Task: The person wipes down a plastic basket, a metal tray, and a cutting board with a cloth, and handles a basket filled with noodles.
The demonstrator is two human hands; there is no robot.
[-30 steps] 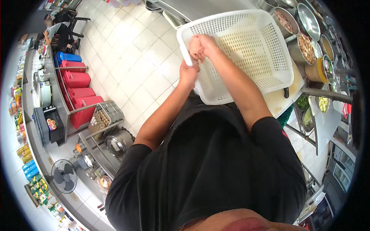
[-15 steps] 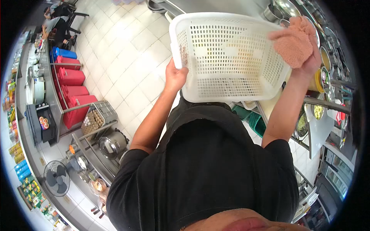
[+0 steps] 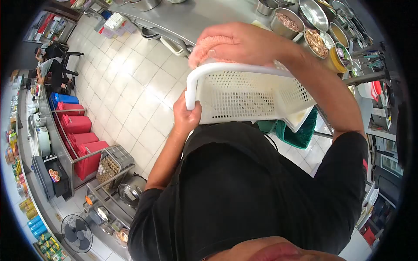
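Observation:
A white perforated plastic basket [image 3: 244,102] is held tilted in front of my waist, its inside facing me. My left hand [image 3: 187,115] is closed on the basket's left side, thumb over the rim. Across the top, my right hand [image 3: 244,43] grips a pink cloth [image 3: 209,48] and presses it against the outer side near the upper left corner. Part of the cloth is hidden under the fingers.
A steel counter [image 3: 187,19] runs along the far side, with bowls of food [image 3: 287,22] at the right. Green baskets [image 3: 298,130] stand low at the right. Red bins [image 3: 78,124] and a fan [image 3: 76,233] are on the left. Two people [image 3: 52,65] sit far off.
My right hand has moved with the cloth from the basket's right end to its upper left corner. The basket has tipped and dropped slightly, and the view has shifted.

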